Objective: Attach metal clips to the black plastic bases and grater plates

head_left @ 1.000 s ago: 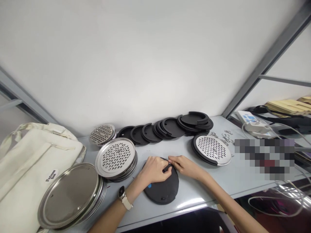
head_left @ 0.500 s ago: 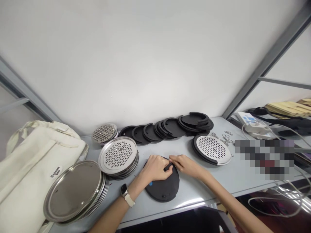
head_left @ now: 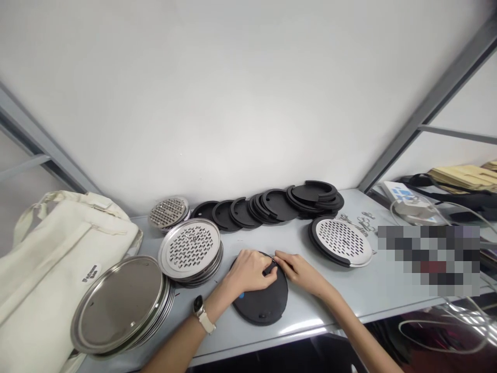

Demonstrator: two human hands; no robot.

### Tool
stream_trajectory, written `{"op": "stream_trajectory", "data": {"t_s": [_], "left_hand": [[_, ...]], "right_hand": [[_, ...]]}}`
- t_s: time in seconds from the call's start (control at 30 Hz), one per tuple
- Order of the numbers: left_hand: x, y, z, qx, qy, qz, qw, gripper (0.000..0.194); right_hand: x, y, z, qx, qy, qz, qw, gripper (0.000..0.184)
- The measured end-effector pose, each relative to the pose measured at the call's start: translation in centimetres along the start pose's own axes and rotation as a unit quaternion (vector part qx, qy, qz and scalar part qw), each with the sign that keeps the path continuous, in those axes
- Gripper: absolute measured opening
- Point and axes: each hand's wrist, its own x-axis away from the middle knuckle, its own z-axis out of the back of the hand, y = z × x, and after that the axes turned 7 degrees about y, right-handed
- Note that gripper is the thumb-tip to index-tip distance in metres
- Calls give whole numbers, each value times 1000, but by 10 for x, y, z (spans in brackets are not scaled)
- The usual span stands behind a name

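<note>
A round black disc lies on the bench in front of me, with a blue dot at its left and a small raised knob near its front edge. My left hand rests over its far part, fingers curled, with a small black piece between thumb and forefinger. At the disc's far edge, close to the left fingertips, my right hand pinches a tiny shiny bit, too small to make out. Beside it on the right, a perforated metal grater plate sits in a black rimmed base.
Stacked grater plates, smaller graters and plain metal trays stand on the left, near a cream bag. Black rimmed bases line the wall. Small metal rings lie at right, near a white box.
My right hand has shifted slightly right, its fingertips now a little apart from my left fingers. The left hand keeps its hold over the disc. The view has moved slightly.
</note>
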Motion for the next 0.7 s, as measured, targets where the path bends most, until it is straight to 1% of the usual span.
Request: {"op": "stream_trajectory", "data": {"t_s": [0.23, 0.4, 0.6, 0.7], "left_hand": [[-1, 1, 1, 5, 1, -2, 1000, 26], [0, 2, 1, 6, 6, -11, 1000, 26], [0, -1, 1, -1, 26, -12, 1000, 25], [-1, -4, 2, -3, 30, -6, 1000, 27]], "right_hand": [[4, -1, -2, -37, 17, -13, 999, 32], [3, 0, 0, -72, 7, -21, 997, 34], [5, 7, 2, -135, -25, -50, 989, 38], [6, 9, 0, -154, -17, -62, 986, 39]]}}
